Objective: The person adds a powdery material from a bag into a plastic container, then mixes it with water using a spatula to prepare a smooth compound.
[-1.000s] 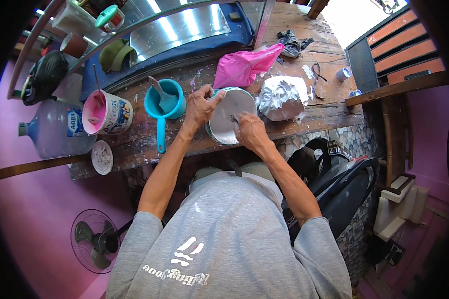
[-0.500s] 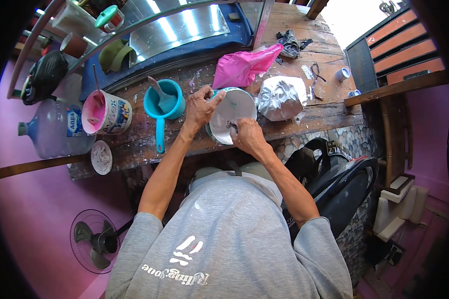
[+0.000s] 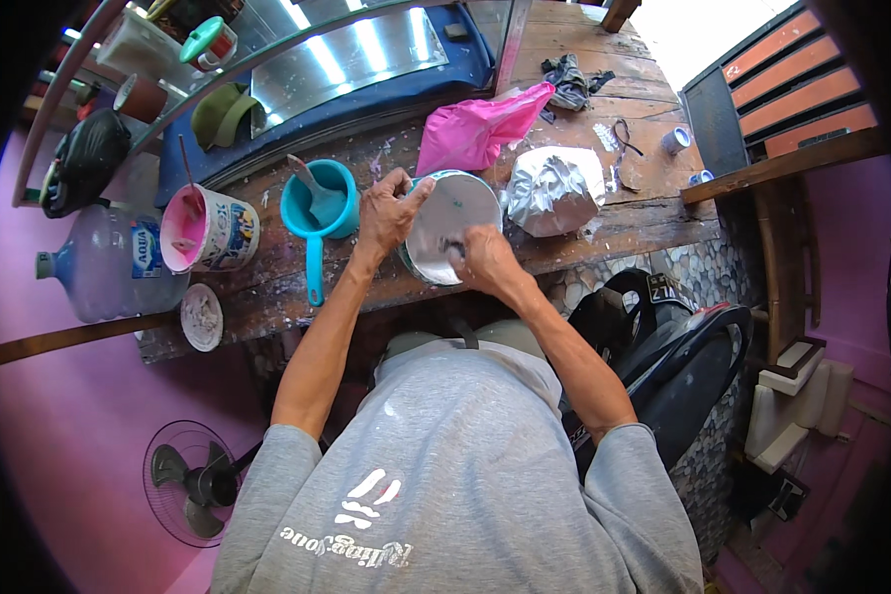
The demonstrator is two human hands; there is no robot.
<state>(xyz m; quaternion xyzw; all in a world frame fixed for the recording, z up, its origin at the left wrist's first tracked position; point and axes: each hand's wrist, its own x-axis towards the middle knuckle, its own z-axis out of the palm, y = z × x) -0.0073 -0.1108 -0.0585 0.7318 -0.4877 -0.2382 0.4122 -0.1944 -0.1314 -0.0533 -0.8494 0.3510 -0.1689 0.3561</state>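
Print: I see pale lettering [image 3: 345, 545] on the grey shirt [image 3: 465, 436]
Bucket [image 3: 452, 210]: smeared whitish inside
Left hand [image 3: 386, 212]: clasps bucket rim
Right hand [image 3: 489, 259]: curled round blurred dark object [image 3: 451, 245]

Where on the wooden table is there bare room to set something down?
The wooden table has bare patches between the foil-covered bundle and the wooden rail and beyond the dark cloth. Crowding surrounds the bucket: left hand, right hand, pink bag.

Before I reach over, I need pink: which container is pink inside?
The white printed bucket beside the bottle; the dipper is turquoise, the held bucket whitish.
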